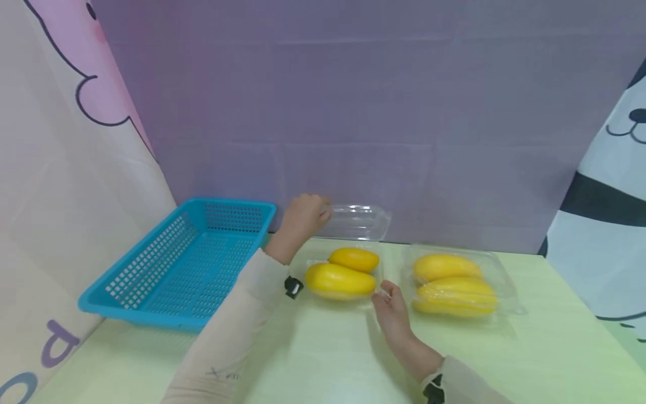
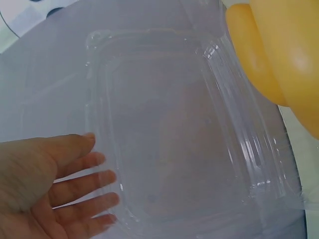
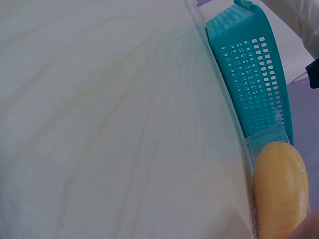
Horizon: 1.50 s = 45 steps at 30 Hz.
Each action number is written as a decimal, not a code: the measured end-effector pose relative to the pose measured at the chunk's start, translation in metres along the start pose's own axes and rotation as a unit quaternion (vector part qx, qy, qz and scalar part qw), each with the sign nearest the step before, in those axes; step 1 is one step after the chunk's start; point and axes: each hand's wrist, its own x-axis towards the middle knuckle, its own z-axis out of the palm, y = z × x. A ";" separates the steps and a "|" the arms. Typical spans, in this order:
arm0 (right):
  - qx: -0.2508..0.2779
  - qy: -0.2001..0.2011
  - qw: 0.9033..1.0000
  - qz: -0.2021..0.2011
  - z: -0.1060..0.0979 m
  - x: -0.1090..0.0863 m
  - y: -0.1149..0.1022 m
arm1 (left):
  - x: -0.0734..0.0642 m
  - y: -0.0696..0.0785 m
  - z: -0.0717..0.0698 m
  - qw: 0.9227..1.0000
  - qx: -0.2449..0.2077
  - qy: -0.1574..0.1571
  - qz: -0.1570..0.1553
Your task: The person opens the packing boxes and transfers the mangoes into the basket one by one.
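Note:
A clear plastic clamshell box (image 1: 382, 275) stands with its lid (image 1: 353, 223) raised. Inside its base lie a large yellow fruit (image 1: 340, 282) and a smaller yellow fruit (image 1: 354, 259), both smooth and mango-like. My left hand (image 1: 305, 216) is at the upper left edge of the lid. In the left wrist view its loosely extended fingers (image 2: 82, 186) overlap the lid's rim. By the base's front right corner, close to the large fruit's end, is my right hand (image 1: 393, 314), thumb and fingers slightly bent and apart. Only a blurred bit of that hand shows in the right wrist view.
To the right sits another clear box (image 1: 504, 280), lid down, with two yellow fruits (image 1: 454, 296) in it. A blue perforated basket (image 1: 184, 322) stands at the left. Behind the table (image 1: 323, 359) hangs a grey-purple cloth (image 1: 353, 112).

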 end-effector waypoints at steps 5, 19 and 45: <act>0.000 0.001 1.000 0.003 -0.001 0.000 0.000 | 0.007 -0.005 0.003 0.999 -0.017 0.047 0.007; 0.010 0.012 1.000 0.001 -0.002 0.001 0.001 | 0.028 -0.014 0.010 0.993 0.021 0.114 0.024; 0.013 0.003 1.000 -0.011 -0.001 0.000 0.001 | 0.050 -0.032 0.021 0.999 0.021 0.031 -0.028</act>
